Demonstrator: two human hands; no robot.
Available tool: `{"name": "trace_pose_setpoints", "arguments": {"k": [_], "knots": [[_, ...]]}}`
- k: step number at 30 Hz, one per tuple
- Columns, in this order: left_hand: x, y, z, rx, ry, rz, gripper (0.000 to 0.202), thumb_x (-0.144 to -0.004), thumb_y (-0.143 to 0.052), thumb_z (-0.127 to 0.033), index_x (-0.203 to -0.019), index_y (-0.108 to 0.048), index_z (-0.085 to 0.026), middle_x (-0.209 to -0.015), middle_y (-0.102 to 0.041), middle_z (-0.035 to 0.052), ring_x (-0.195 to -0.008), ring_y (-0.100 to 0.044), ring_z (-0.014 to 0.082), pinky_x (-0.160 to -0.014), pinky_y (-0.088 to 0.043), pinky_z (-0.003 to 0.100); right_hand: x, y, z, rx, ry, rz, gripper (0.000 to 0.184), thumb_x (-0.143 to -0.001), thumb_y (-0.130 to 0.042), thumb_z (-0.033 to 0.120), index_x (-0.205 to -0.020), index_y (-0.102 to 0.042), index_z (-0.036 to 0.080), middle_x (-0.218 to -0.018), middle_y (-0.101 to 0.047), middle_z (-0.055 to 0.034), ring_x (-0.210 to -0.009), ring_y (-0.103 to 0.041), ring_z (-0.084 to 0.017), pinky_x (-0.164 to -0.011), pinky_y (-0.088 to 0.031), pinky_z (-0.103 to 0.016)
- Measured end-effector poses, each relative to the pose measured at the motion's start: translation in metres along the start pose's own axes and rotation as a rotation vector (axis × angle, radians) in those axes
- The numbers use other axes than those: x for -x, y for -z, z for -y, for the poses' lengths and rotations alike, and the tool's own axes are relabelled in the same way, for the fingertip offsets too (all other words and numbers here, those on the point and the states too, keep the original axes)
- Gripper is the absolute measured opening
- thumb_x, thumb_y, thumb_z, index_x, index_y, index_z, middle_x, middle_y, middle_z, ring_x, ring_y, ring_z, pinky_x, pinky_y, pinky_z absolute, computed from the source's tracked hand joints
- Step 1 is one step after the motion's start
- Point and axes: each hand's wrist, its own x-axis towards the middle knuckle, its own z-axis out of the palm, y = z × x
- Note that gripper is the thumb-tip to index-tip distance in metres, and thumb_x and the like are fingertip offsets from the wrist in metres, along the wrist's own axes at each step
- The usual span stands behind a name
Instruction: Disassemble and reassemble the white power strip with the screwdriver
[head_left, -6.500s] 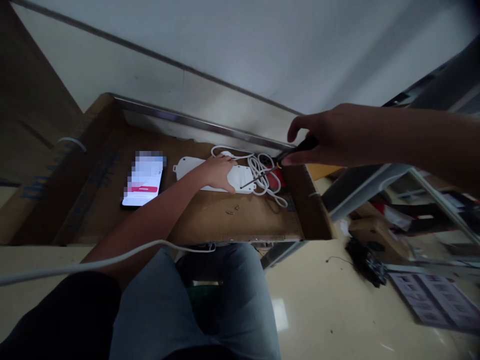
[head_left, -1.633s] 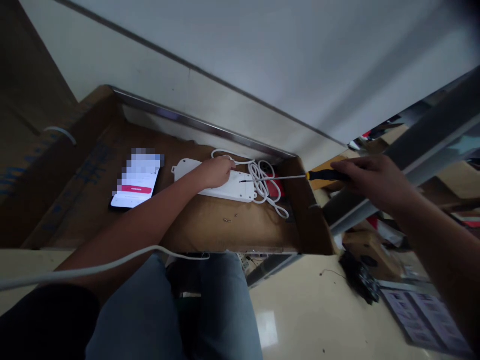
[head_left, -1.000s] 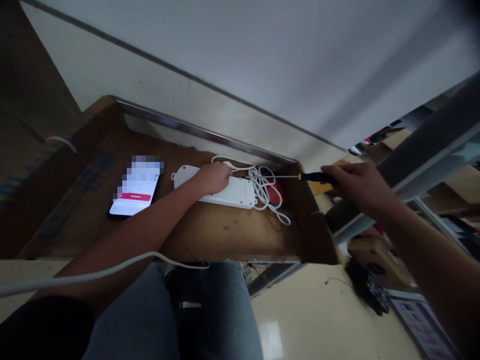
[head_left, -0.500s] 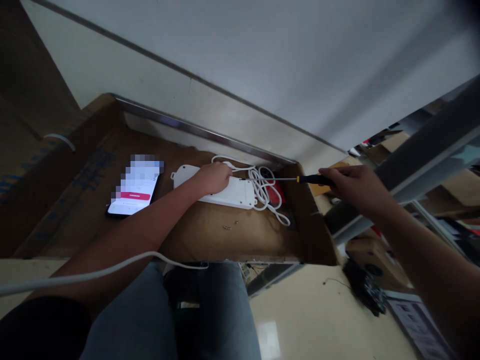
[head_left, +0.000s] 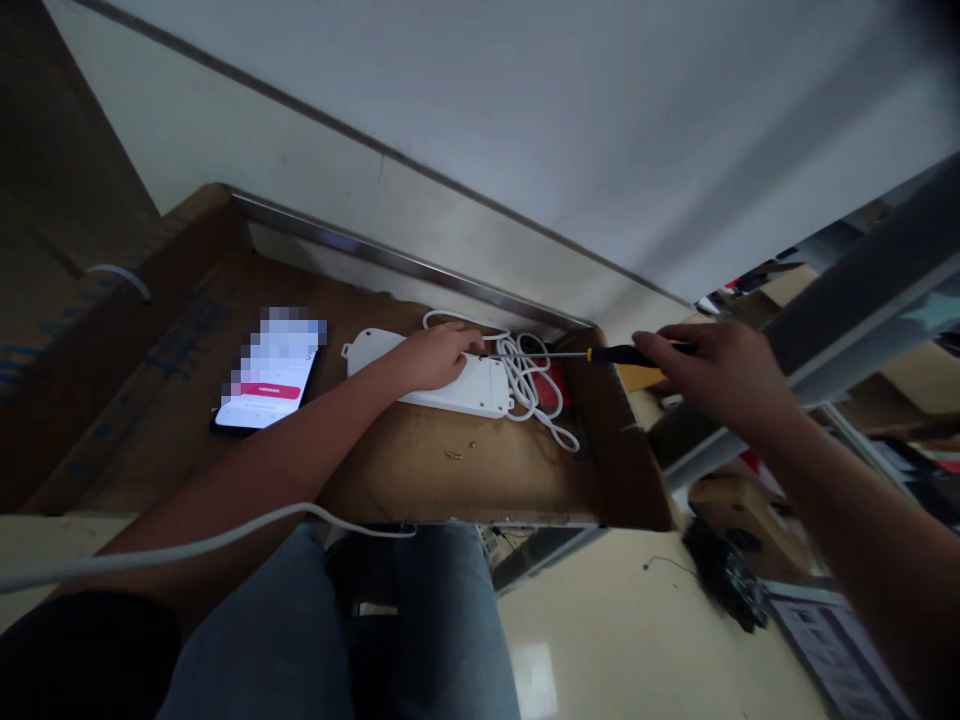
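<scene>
A long white plastic case (head_left: 480, 388), resembling the underside of a power strip, lies in a cardboard tray (head_left: 405, 470). Across its top rests my left hand (head_left: 435, 355), thumb and fingertips drawn together at the screwdriver's tip. Whatever they pinch is too small to make out. My right hand (head_left: 712, 370) grips the dark handle of a screwdriver (head_left: 551, 355), whose shaft points left, nearly level, to those fingertips. Small screws (head_left: 454, 455) lie on the cardboard in front of the case. A coiled white cord (head_left: 529, 380) lies at its right end.
On the left of the tray sits a lit phone (head_left: 270, 380). A red object (head_left: 551, 383) lies partly under the cord. A white cable (head_left: 225, 540) crosses in front of my left forearm. Behind stands a pale panel (head_left: 450, 110); a grey post (head_left: 847, 330) slants at right.
The fingers of my left hand have stretched forward to the screwdriver's tip from a more curled pose. My right hand has shifted slightly right, drawing the screwdriver's handle slightly with it.
</scene>
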Motion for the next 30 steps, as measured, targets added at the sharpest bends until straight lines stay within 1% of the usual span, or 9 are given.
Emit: {"name": "trace_pose_setpoints", "arguments": {"k": [5,10,14,17,19,23,30], "knots": [[0.0,-0.001,0.0,-0.024,-0.013,0.007,0.046,-0.095,-0.044,-0.011,-0.133,-0.069,-0.022,-0.138,-0.069,0.0089,-0.124,-0.068,0.0223,-0.108,-0.052,0.038,0.008,0.01,0.017,0.024,0.017,-0.013,0.066,-0.077,-0.045,0.072,-0.086,-0.078,0.016,-0.048,-0.047,-0.0039,-0.048,-0.043,-0.013,-0.064,-0.033,-0.031],[-0.002,-0.004,0.004,-0.052,-0.038,0.014,0.042,-0.096,-0.044,-0.014,-0.127,-0.072,-0.022,-0.132,-0.071,0.0097,-0.12,-0.068,0.0226,-0.105,-0.053,0.036,0.012,0.013,0.023,0.03,0.074,-0.03,0.06,-0.078,-0.044,0.072,-0.074,-0.071,0.018,-0.049,-0.048,-0.0042,-0.048,-0.044,-0.013,-0.062,-0.031,-0.031],[-0.002,-0.004,0.004,-0.056,-0.045,0.017,0.042,-0.097,-0.043,-0.016,-0.128,-0.072,-0.022,-0.131,-0.071,0.0105,-0.122,-0.067,0.0239,-0.106,-0.052,0.039,0.011,0.016,0.025,0.062,0.055,-0.032,0.061,-0.075,-0.043,0.072,-0.075,-0.072,0.018,-0.051,-0.051,-0.0052,-0.051,-0.046,-0.014,-0.063,-0.032,-0.031],[-0.002,-0.004,0.004,-0.057,-0.044,0.016,0.043,-0.097,-0.041,-0.017,-0.127,-0.072,-0.022,-0.131,-0.071,0.0113,-0.121,-0.067,0.0251,-0.105,-0.053,0.041,0.011,0.018,0.027,0.071,0.068,-0.042,0.06,-0.075,-0.043,0.072,-0.071,-0.069,0.019,-0.051,-0.051,-0.0057,-0.052,-0.047,-0.014,-0.063,-0.032,-0.03],[-0.002,-0.005,0.005,-0.053,-0.048,0.016,0.044,-0.097,-0.041,-0.017,-0.128,-0.072,-0.022,-0.132,-0.071,0.0117,-0.121,-0.067,0.0252,-0.105,-0.053,0.041,0.012,0.019,0.028,0.076,0.074,-0.051,0.06,-0.075,-0.042,0.072,-0.07,-0.068,0.019,-0.051,-0.051,-0.0057,-0.052,-0.047,-0.014,-0.063,-0.032,-0.03],[-0.002,-0.004,0.005,-0.06,-0.048,0.028,0.044,-0.097,-0.042,-0.017,-0.13,-0.071,-0.022,-0.134,-0.07,0.0116,-0.122,-0.067,0.0246,-0.106,-0.052,0.04,0.013,0.02,0.03,0.065,0.077,-0.049,0.062,-0.075,-0.043,0.073,-0.076,-0.073,0.019,-0.052,-0.052,-0.0055,-0.053,-0.048,-0.014,-0.064,-0.032,-0.03],[-0.001,-0.005,0.003,-0.075,-0.04,0.017,0.045,-0.097,-0.042,-0.016,-0.129,-0.072,-0.022,-0.133,-0.07,0.0105,-0.121,-0.068,0.0245,-0.105,-0.052,0.039,0.013,0.018,0.03,0.038,0.108,-0.065,0.059,-0.075,-0.046,0.071,-0.075,-0.073,0.018,-0.051,-0.052,-0.0051,-0.052,-0.048,-0.014,-0.063,-0.032,-0.029]]}}
